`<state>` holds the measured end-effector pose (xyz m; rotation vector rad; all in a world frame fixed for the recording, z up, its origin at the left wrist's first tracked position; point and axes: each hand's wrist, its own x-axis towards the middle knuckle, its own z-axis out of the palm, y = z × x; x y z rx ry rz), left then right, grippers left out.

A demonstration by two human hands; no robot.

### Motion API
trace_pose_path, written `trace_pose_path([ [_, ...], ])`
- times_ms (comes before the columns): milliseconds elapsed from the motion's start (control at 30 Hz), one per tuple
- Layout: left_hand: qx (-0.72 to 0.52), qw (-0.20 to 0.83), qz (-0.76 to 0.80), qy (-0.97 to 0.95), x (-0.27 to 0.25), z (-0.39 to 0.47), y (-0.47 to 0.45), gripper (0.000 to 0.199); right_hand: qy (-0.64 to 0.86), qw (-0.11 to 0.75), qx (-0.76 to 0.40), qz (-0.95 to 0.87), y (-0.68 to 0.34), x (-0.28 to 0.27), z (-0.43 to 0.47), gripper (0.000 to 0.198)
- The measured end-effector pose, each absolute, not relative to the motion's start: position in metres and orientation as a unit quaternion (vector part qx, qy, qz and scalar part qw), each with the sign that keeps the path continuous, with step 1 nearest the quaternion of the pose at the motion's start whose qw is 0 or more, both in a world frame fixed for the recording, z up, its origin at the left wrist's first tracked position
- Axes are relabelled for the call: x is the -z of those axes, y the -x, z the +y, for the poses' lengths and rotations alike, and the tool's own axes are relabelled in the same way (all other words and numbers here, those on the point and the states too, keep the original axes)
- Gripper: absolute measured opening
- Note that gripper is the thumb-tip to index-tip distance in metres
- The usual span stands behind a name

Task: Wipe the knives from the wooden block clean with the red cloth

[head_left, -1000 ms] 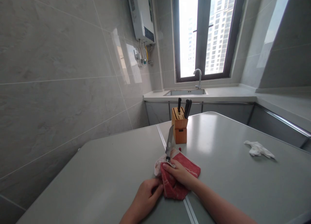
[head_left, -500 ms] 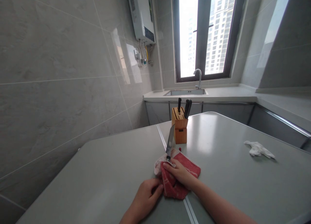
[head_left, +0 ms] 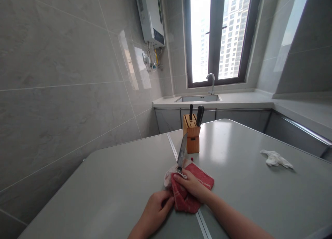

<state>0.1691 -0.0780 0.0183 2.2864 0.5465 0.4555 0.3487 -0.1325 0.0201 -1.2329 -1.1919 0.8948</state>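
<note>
At lower centre of the frame, the right hand [head_left: 191, 184] grips the knife [head_left: 182, 153] through the cloth [head_left: 184, 198]; the left hand [head_left: 157, 207] pinches its edge

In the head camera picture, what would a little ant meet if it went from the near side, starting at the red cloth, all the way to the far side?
Red cloth → wooden knife block → sink → tap → window.
</note>
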Motion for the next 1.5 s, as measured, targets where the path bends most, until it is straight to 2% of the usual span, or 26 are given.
trace_pose_path([
  [1500,-0.184,0.376,0.209,-0.884,-0.017,-0.078,-0.171,0.036,0.526,0.557,-0.362,-0.531,-0.352,-0.012,-0.129,0.04],
])
